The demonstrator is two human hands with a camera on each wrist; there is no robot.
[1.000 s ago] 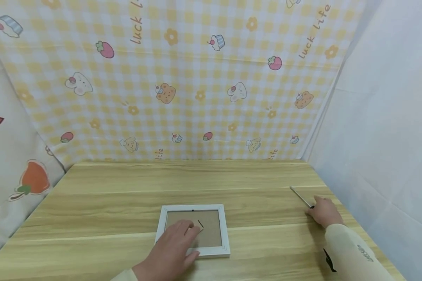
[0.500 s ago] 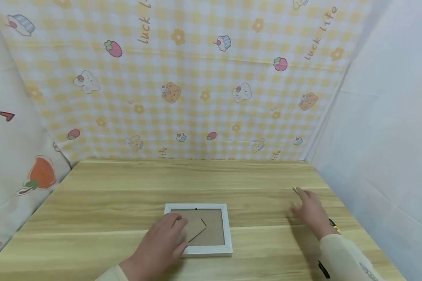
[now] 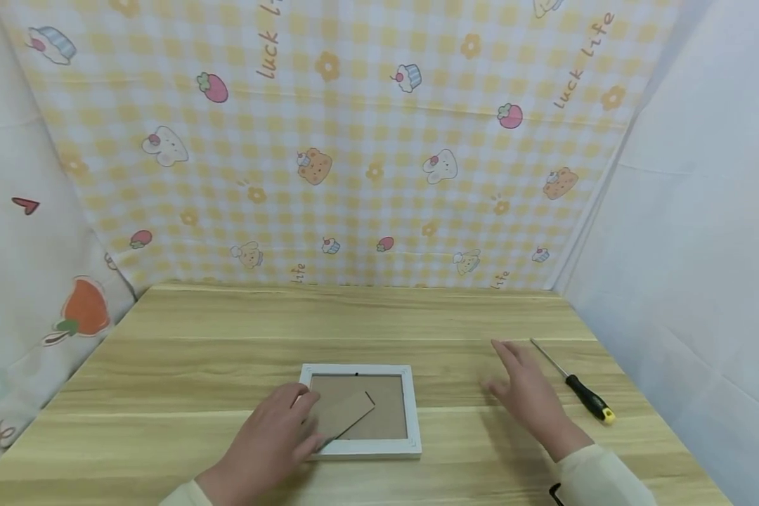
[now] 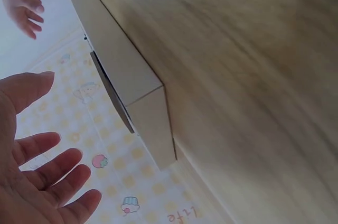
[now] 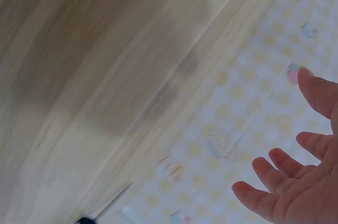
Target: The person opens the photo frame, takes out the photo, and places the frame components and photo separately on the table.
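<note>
A white picture frame [image 3: 414, 416] lies back side up on the wooden table, its brown backing board [image 3: 388, 426] showing. A slanted brown stand flap [image 3: 344, 414] sits over the backing. My left hand [image 3: 262, 439] hovers at the frame's left edge, fingers loosely bent and apart; the left wrist view shows nothing held in that hand [image 4: 39, 174]. To the right of the frame, my right hand [image 3: 534, 400] is above the table with its fingers loose and holding nothing. Beside it lies a screwdriver [image 3: 585, 397] with a black and yellow handle, its tip pointing to the back.
The wooden table [image 3: 228, 351] meets a yellow checked curtain [image 3: 354, 204] at the back. White cloth [image 3: 689, 246] hangs along the right side, and printed white cloth [image 3: 31, 267] along the left.
My right hand has let go of the screwdriver, leaving it on the table, and moved left towards the frame. My left hand has drawn back left, uncovering more of the stand flap.
</note>
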